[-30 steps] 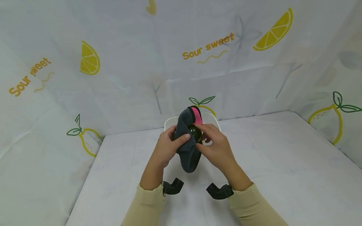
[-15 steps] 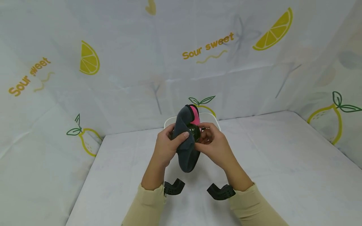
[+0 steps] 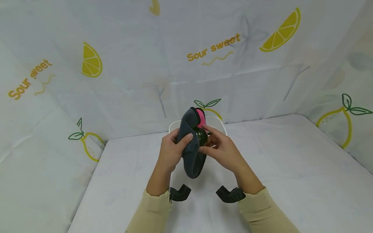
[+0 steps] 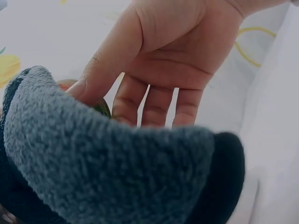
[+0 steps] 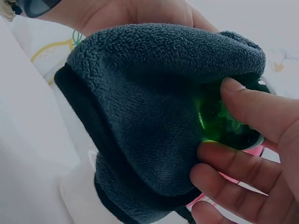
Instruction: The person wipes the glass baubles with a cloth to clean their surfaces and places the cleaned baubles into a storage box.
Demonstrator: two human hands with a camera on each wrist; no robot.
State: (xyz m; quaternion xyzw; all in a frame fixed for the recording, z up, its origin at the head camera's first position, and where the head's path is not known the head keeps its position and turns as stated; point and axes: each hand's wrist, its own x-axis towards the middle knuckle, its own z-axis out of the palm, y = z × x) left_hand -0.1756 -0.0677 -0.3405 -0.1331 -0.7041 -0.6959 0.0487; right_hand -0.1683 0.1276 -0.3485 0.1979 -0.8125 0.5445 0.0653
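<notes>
A dark blue-grey plush cloth (image 3: 190, 149) with black edging and a pink underside is held up over the white table. My left hand (image 3: 172, 147) grips it from the left, thumb on the front. A glossy, see-through green round object (image 3: 201, 136) sits against the cloth; in the right wrist view the green object (image 5: 229, 114) is partly wrapped by the plush cloth (image 5: 140, 102). My right hand (image 3: 222, 147) pinches the green object between thumb and fingers. In the left wrist view, the cloth (image 4: 117, 158) hides most of the green object behind my left hand (image 4: 168, 51).
A white container (image 3: 218, 122) stands behind the hands near the table's back edge. White table cover (image 3: 276, 168) spreads on both sides. A lemon-print curtain (image 3: 125, 90) hangs behind and at the sides. Black wrist mounts (image 3: 180, 193) jut inward from both sleeves.
The cloth and green object have shifted slightly left in the head view. My right hand's fingers have changed their hold around the green object, and the right wrist has moved slightly right.
</notes>
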